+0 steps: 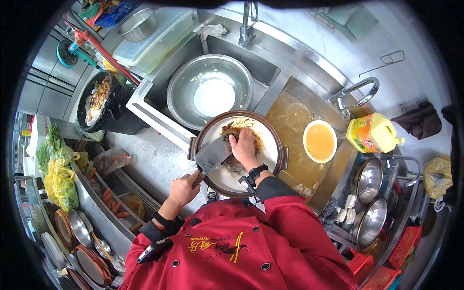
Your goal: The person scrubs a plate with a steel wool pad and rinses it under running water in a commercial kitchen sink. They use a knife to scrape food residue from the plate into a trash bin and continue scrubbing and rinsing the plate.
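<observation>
My left hand grips the handle of a cleaver. Its broad blade lies inside a wide, shallow pot with a white interior, brown rim and side handles. Brown, burnt-looking food residue coats part of the pot's inside. My right hand is down in the pot beside the blade's far end, fingers over the residue. Whether those fingers hold anything is hidden. Dark matter shows around the blade and below my right hand. The pot sits at the front of the sinks, partly overlapping a large metal basin.
Murky water fills the right sink, with a white bowl of orange liquid in it. Faucets rise behind. A yellow jug stands right, near metal bowls. At left are a lined waste bin and a vegetable shelf.
</observation>
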`<state>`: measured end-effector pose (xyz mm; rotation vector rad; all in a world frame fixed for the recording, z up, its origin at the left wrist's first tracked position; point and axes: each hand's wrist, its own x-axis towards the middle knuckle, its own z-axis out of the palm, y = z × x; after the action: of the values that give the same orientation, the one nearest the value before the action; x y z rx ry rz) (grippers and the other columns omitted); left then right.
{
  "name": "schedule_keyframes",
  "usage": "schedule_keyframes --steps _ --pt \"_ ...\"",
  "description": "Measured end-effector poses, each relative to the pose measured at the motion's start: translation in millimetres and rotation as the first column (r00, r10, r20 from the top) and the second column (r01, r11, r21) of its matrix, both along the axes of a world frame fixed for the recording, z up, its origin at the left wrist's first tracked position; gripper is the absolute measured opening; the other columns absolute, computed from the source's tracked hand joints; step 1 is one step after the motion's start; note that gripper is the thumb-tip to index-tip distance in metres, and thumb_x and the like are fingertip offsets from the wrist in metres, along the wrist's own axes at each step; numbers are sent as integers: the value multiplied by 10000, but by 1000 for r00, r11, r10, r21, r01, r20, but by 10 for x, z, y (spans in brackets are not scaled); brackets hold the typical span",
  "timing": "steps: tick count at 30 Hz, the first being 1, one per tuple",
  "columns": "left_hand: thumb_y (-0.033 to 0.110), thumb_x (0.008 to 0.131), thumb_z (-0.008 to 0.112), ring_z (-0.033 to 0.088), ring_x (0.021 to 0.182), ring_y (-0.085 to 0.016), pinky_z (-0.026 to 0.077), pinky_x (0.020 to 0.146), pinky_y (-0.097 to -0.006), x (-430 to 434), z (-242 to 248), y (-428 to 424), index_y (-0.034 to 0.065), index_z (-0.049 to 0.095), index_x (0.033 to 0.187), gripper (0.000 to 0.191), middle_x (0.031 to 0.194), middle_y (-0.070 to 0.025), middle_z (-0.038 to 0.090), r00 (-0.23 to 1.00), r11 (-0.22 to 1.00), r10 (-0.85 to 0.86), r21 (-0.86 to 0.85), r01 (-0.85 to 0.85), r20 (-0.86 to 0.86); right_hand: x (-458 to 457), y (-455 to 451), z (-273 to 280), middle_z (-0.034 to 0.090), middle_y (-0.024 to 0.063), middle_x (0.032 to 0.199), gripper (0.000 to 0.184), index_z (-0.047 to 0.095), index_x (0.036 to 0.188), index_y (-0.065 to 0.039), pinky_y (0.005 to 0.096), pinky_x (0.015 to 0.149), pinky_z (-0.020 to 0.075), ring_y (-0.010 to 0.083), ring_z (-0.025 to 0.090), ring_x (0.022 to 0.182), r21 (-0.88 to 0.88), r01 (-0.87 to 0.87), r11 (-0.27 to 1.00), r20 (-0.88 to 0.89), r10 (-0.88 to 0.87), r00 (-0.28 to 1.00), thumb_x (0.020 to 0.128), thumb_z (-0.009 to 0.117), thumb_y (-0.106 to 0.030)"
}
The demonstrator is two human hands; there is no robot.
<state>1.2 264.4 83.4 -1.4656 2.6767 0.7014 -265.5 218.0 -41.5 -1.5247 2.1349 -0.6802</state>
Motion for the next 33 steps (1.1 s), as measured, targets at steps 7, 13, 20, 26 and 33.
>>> schedule_keyframes --steps 7,13,20,26,33 --pt "240 751 661 651 690 -330 531 619 -439 -59 -33 21 153 578 1209 473 795 -115 648 1000 1000 -2 -5 2 -7 -13 -9 62 459 248 1349 535 436 1313 23 466 1095 305 420 380 1299 -261 -99 960 115 132 985 923 557 -324" --pt "234 769 637 641 664 -342 525 602 -447 -33 -29 136 148 574 1192 437 782 -126 638 999 1000 19 -14 -19 -41 24 102 75 512 222 1318 450 509 1261 -2 445 1071 351 402 431 1273 -234 -201 951 287 265 920 910 585 -273" --pt "232 755 653 634 635 -347 515 574 -458 178 104 497 136 552 1206 472 789 -129 631 995 994 99 36 -99 -3 -121 -185 171 493 160 1364 354 520 1266 -25 407 1081 353 341 426 1295 -277 -348 896 105 388 916 927 508 -124" --pt "243 750 661 637 615 -332 517 547 -449 253 200 685 138 564 1191 463 786 -118 637 991 991 130 14 -130 -12 -295 -382 141 428 150 1421 423 510 1277 -19 391 1116 301 327 359 1347 -89 -679 729 -281 635 719 853 503 -26" --pt "239 759 656 637 612 -335 519 542 -447 194 152 682 132 565 1173 438 771 -120 630 993 993 119 -4 -119 -17 -262 102 75 382 181 1452 416 454 1317 41 385 1105 320 331 344 1355 -7 -388 922 -129 384 914 928 473 -107"
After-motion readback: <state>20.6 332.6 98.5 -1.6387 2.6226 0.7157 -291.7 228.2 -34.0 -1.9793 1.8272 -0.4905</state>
